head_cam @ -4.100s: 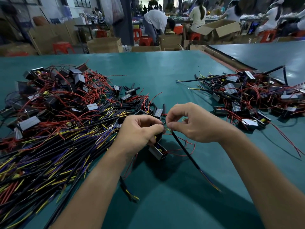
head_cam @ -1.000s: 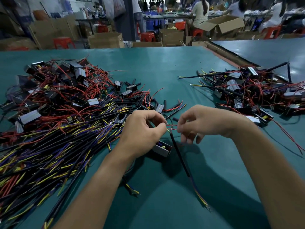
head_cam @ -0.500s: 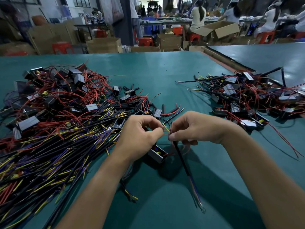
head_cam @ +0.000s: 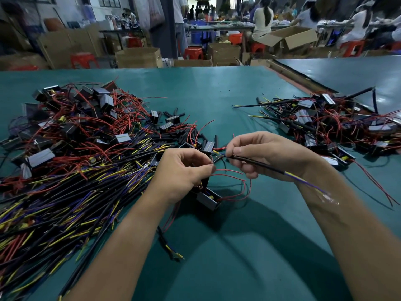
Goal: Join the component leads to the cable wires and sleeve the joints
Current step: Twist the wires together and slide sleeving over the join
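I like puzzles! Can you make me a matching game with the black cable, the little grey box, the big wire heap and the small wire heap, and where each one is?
Things
1. black cable
2. little grey box
3. big wire heap
4. small wire heap

Places
A. right side of the table
B. just under the left hand, which pinches its red lead
C. left side of the table
D. pinched in the right hand

Pairs: 1-D, 2-B, 3-C, 4-A

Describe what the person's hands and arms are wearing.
The left hand and right hand are bare, with no gloves or rings visible. The left forearm and right forearm are uncovered to the frame edge: no sleeves, watch or bands.
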